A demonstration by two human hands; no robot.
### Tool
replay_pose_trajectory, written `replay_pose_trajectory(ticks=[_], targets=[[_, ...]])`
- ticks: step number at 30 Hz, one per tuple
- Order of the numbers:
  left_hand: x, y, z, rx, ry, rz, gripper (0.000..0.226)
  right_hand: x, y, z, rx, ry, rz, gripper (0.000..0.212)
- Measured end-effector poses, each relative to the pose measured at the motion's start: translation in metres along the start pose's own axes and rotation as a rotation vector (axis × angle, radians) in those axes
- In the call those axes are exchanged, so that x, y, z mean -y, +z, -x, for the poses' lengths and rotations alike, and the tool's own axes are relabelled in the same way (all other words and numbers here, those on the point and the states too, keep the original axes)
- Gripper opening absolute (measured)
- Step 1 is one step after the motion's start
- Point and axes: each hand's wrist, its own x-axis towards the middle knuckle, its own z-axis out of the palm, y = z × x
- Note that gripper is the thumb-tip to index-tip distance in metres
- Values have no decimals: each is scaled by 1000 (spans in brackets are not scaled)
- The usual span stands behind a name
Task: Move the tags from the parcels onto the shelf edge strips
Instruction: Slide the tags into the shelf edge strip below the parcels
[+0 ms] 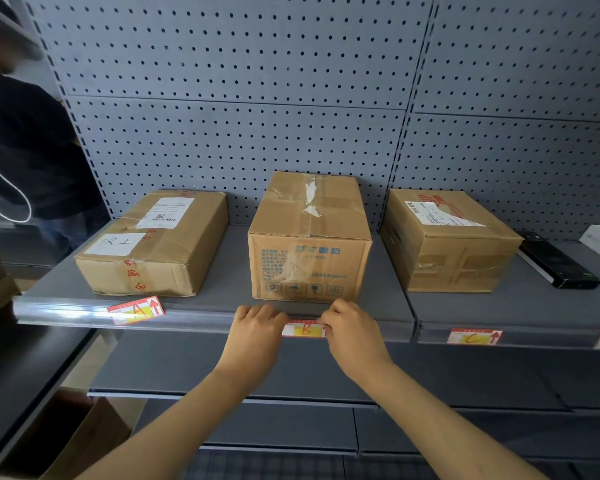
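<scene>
Centrally, tag B lies lengthwise along the shelf edge strip, between left hand and right hand; both hands' fingers apparently pinch its ends.

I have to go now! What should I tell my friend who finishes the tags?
Left hand and right hand each pinch an end of tag B, at the edge strip below the middle parcel.
Tag A sits tilted on the strip below the left parcel. Tag C is in the strip below the right parcel.
Left: seat B, straighten A.
</scene>
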Motion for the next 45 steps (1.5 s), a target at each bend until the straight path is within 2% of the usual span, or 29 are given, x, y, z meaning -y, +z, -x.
replay_pose_trajectory(ticks=[3, 8, 12, 19, 24, 30, 35, 38, 42, 45], targets=[[-1, 0, 0, 2, -16, 21, 31, 2, 2, 1, 2, -10, 30, 31], [-1, 3, 4, 1, -58, 104, 32, 3, 5, 4, -51, -19, 18, 21], [3, 10, 8, 28, -102, 116, 41, 9, 5, 4, -110, -18, -9, 20], [27, 5, 23, 24, -204, 133, 41, 38, 13, -3, -121, -122, -54, 24], [65, -5, 43, -8, -261, 140, 36, 78, 26, -14, -80, -174, -76, 33], [146, -19, 72, -41, -249, 104, 31, 151, 49, -47, -70, -191, -123, 32], [225, -36, 88, -13, -213, 29, 25, 217, 61, -74, -132, -107, -173, 29], [262, -32, 90, 20, -199, 23, 31, 243, 64, -85, -173, -43, -207, 25], [274, -25, 94, 49, -150, 124, 35, 256, 64, -88, -173, 43, -285, 19], [274, -21, 94, 22, -124, 146, 33, 260, 65, -89, -144, 54, -254, 15]])
